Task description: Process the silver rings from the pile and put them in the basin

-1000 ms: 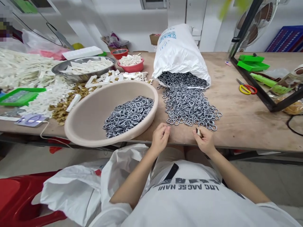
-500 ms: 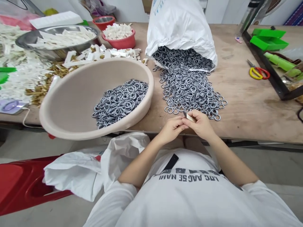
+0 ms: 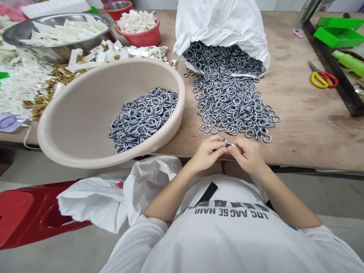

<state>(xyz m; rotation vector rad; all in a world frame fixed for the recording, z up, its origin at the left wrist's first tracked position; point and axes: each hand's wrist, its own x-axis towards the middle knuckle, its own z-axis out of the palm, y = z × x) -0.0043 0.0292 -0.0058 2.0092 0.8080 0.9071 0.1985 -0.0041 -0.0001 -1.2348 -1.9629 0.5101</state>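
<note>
At the table's front edge my left hand [image 3: 209, 152] pinches a grey ring [image 3: 225, 142] between thumb and fingers. My right hand [image 3: 248, 154] is closed on a small flat tool with a dark tip [image 3: 229, 145]; its pale handle is mostly hidden by the fingers. The dark tip reaches the ring, and the two hands nearly meet. Just beyond them lies a heap of loose grey rings [image 3: 233, 102], spilling from the mouth of a white sack [image 3: 222, 22]. To the left, a beige basin [image 3: 76, 113] stands tilted, with many similar rings [image 3: 145, 117] inside it.
Red-and-yellow scissors [image 3: 324, 79] lie at the right, near a black metal frame [image 3: 330, 57] and green trays [image 3: 338, 36]. Behind the basin are a steel bowl [image 3: 57, 52], a red bowl [image 3: 142, 38] and white pieces [image 3: 105, 57]. A red stool [image 3: 31, 216] stands below the table.
The view has shifted slightly. A ring now shows in my left fingers, and my right hand has drawn a little to the right, with the tool's dark tip now at the ring.
</note>
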